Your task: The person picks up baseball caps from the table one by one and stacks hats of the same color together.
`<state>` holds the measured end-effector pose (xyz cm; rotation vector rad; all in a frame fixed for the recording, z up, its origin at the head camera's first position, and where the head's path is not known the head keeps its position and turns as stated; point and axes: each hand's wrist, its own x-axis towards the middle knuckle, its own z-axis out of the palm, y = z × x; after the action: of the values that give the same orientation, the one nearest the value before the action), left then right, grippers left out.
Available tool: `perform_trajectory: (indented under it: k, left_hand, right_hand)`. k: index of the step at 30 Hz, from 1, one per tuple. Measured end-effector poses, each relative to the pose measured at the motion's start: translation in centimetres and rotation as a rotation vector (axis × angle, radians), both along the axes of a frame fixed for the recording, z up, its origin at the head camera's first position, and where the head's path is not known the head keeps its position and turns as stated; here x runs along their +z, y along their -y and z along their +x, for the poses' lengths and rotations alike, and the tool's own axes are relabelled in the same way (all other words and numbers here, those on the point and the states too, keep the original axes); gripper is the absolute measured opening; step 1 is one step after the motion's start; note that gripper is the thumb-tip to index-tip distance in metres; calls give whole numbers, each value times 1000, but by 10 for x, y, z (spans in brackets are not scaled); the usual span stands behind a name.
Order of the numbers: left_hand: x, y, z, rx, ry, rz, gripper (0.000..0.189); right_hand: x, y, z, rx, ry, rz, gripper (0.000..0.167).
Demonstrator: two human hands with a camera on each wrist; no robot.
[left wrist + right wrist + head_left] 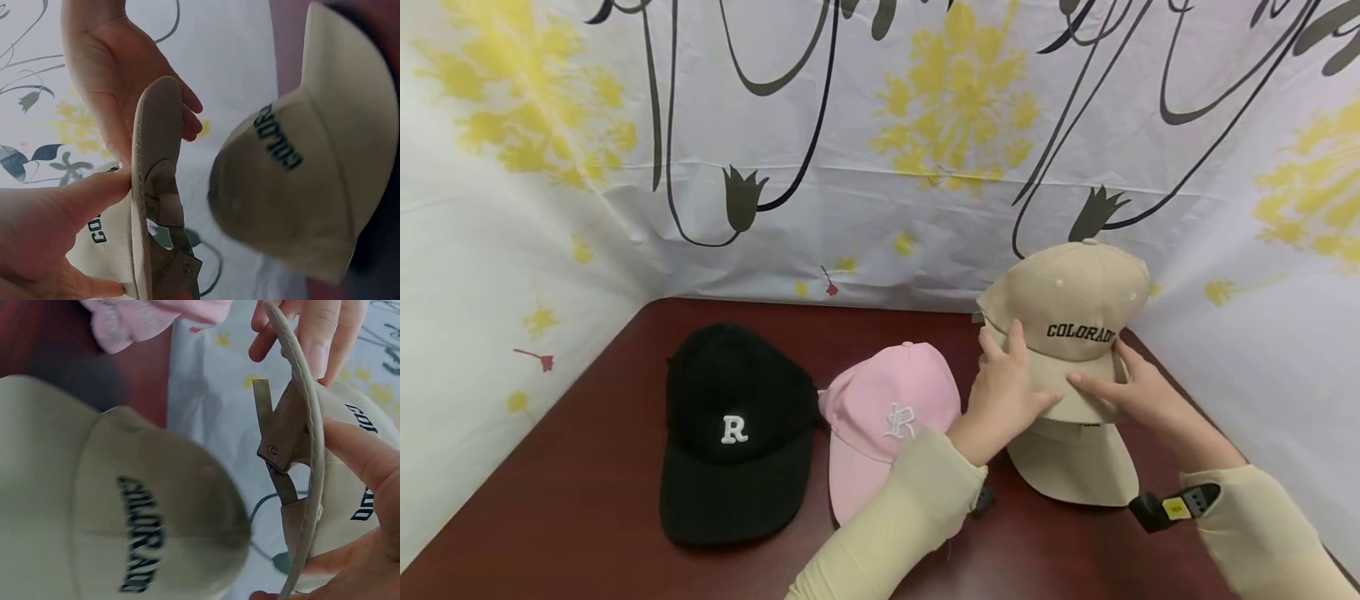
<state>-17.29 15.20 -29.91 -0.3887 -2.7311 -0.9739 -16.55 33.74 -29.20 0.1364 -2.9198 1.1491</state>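
Both hands hold a beige baseball cap [1078, 287] with dark "COLORADO" lettering at the right of the table. My left hand [1006, 390] grips the left side of its brim, while my right hand [1156, 402] grips the right side. In the wrist views the thumbs lie on the brim's top and a strap with a snap [274, 449] shows at the cap's back. Below the held cap, a second beige cap [281, 200] with similar lettering faces forward; in the head view only its brim [1078, 467] shows well, and the held cap covers most of its crown.
A black cap [733, 492] with a white R sits at the left of the dark red table [565, 492]. Between it and the beige caps is a pink cap [898, 375], partly covered by my left sleeve. A floral curtain [865, 217] encloses the table's back and sides.
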Motion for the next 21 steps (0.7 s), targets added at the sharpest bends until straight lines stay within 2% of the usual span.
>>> perform_trajectory:
  k: [5,9,15,21]
  left_hand:
    - [-14,-16,3,-23,104,11,92]
    - [-28,-25,8,-40,162,-3,91]
    - [-44,-34,16,-81,221,-51,93]
    - [-60,-37,22,-133,292,-125,95]
  right_hand:
    - [-20,-12,6,-51,23,22,92]
    - [-36,-19,12,-72,19,24,94]
    - [-57,-28,20,-93,-30,18,93]
    - [-82,-35,26,-108,-10,47,94]
